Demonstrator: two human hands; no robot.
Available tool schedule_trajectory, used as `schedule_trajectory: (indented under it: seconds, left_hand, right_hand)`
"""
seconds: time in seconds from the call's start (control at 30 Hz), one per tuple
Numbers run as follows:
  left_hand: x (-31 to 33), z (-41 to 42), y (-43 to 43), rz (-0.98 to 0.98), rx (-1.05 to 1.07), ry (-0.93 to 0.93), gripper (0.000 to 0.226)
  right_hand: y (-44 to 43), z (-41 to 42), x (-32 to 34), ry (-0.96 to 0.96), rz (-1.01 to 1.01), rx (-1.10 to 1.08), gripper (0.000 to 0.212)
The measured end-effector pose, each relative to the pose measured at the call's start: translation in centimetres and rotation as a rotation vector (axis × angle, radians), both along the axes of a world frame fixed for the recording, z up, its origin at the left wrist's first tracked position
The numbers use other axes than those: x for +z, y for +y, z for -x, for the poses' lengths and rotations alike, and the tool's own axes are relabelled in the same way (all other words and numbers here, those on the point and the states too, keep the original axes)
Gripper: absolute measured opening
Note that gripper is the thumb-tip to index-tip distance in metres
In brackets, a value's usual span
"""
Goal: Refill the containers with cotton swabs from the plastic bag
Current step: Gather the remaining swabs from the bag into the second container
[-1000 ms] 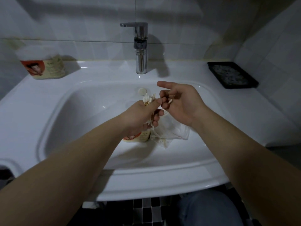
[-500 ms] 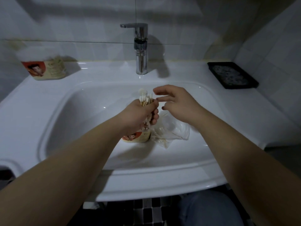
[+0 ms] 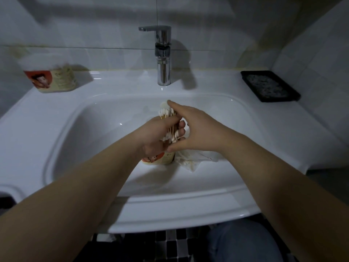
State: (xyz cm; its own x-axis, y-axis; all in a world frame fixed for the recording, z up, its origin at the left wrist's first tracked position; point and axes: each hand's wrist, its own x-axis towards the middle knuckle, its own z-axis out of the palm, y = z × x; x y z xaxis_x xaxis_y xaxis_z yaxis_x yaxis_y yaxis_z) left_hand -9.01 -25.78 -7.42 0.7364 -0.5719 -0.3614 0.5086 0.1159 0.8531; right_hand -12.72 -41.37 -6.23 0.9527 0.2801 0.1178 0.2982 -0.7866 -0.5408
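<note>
Pretty dim, bluish shot; chrome tap [image 3: 162,53] throws a soft shadow rightward, wide-angle bends the edges, slight motion blur throughout.

The left hand [image 3: 154,137], gripping a bundle of cotton swabs [image 3: 167,114], and the right hand [image 3: 198,129] crowded the middle of the white ceramic sink basin [image 3: 90,148]. They were above a short round red-and-cream labelled container [image 3: 160,158] and a crumpled clear plastic bag [image 3: 194,161], which were perhaps touching. The basin's left and right sides lay open. Behind, an upright chrome tap [image 3: 163,59] blocked the centre. A second labelled container [image 3: 52,80] and a black rectangular tray [image 3: 270,86] filled the ledge corners.
</note>
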Motion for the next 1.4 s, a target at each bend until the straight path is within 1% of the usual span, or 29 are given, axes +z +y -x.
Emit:
schedule_trajectory:
  seconds: [0.03, 0.07, 0.17, 0.23, 0.27, 0.33, 0.4, 0.43, 0.47, 0.53, 0.57, 0.6, 0.63, 0.67, 0.73, 0.8, 0.83, 0.9, 0.97, 1.03, 1.13, 1.23, 1.3, 1.33, 1.4]
  left_hand:
    - [0.1, 0.0, -0.1, 0.002, 0.01, -0.002, 0.031]
    - [0.1, 0.0, -0.1, -0.004, 0.008, -0.011, 0.034]
    - [0.0, -0.2, 0.0, -0.02, -0.003, -0.016, 0.036]
    - [0.0, -0.2, 0.0, 0.009, 0.014, 0.022, 0.033]
    - [0.1, -0.1, 0.0, 0.015, 0.017, 0.031, 0.033]
    - [0.2, 0.2, -0.1, 0.005, 0.026, 0.029, 0.033]
    - [0.2, 0.2, -0.2, 0.0, 0.077, 0.02, 0.03]
    - [0.3, 0.0, -0.2, 0.005, 0.12, 0.018, 0.026]
    - [0.3, -0.2, -0.1, 0.014, 0.168, 0.018, 0.023]
    - [0.3, -0.6, 0.1, 0.062, 0.253, 0.047, 0.019]
    - [0.4, -0.8, 0.3, 0.098, 0.282, 0.068, 0.017]
    - [0.4, -0.9, 0.4, 0.123, 0.299, 0.08, 0.016]
    - [0.4, -1.0, 0.5, 0.133, 0.305, 0.084, 0.015]
    - [0.4, -1.1, 0.6, 0.134, 0.304, 0.082, 0.015]
    - [0.6, -1.0, 0.5, 0.135, 0.293, 0.073, 0.019]
    - [0.6, -0.9, 0.4, 0.141, 0.271, 0.069, 0.024]
    - [0.7, -0.9, 0.3, 0.139, 0.252, 0.068, 0.026]
    - [0.5, -0.9, 0.3, 0.135, 0.217, 0.064, 0.03]
    - [0.2, -1.0, 0.2, 0.134, 0.202, 0.058, 0.031]
    - [0.2, -1.0, 0.1, 0.14, 0.215, 0.061, 0.029]
    - [0.0, -1.0, 0.0, 0.164, 0.24, 0.069, 0.018]
    - [-0.2, -1.1, 0.0, 0.158, 0.24, 0.062, 0.02]
    - [-0.2, -1.1, 0.0, 0.14, 0.219, 0.052, 0.016]
    - [-0.2, -1.1, 0.0, 0.128, 0.22, 0.054, 0.015]
    - [0.0, -1.1, 0.0, 0.098, 0.249, 0.049, 0.025]
  right_hand:
    - [0.1, 0.1, -0.1, 0.003, 0.009, 0.02, 0.122]
    - [0.2, 0.1, -0.1, -0.023, 0.036, 0.026, 0.121]
    - [0.4, -0.1, 0.2, -0.125, 0.117, -0.01, 0.101]
    - [0.3, -0.1, 0.5, -0.165, 0.123, -0.021, 0.09]
    - [0.3, 0.1, 0.6, -0.167, 0.115, -0.025, 0.088]
    - [0.2, 0.3, 0.5, -0.113, 0.084, -0.031, 0.095]
    - [0.2, 0.3, 0.5, -0.043, 0.002, -0.043, 0.102]
    - [0.2, 0.2, 0.4, -0.029, -0.046, -0.069, 0.098]
    - [0.1, 0.1, 0.4, -0.026, -0.097, -0.113, 0.086]
    - [-0.3, 0.0, 0.7, -0.036, -0.149, -0.231, 0.047]
    - [-0.7, -0.1, 0.8, -0.041, -0.124, -0.287, 0.028]
    - [-1.1, -0.1, 0.9, -0.033, -0.082, -0.32, 0.016]
    - [-1.5, -0.1, 0.8, -0.006, -0.041, -0.322, 0.013]
    - [-1.7, 0.1, 0.7, 0.023, -0.022, -0.304, 0.013]
    - [-1.5, 0.4, 0.5, 0.018, -0.067, -0.254, 0.009]
    - [-0.8, 0.7, 0.5, -0.032, -0.127, -0.211, 0.019]
    - [-0.5, 0.7, 0.5, -0.037, -0.125, -0.204, 0.025]
    - [0.5, 0.6, 0.4, -0.026, -0.041, -0.202, 0.025]
    - [1.1, 0.4, 0.1, -0.009, -0.004, -0.205, 0.018]
    - [1.1, 0.2, -0.1, -0.018, -0.021, -0.217, 0.016]
    - [0.6, 0.0, -0.1, -0.05, -0.061, -0.239, 0.017]
    - [0.5, -0.1, -0.1, -0.046, -0.071, -0.222, 0.014]
    - [0.6, -0.2, -0.2, -0.046, -0.07, -0.215, 0.013]
    - [0.6, -0.2, -0.1, -0.05, -0.062, -0.229, 0.016]
    - [0.5, -0.2, 0.2, -0.051, -0.028, -0.275, 0.028]
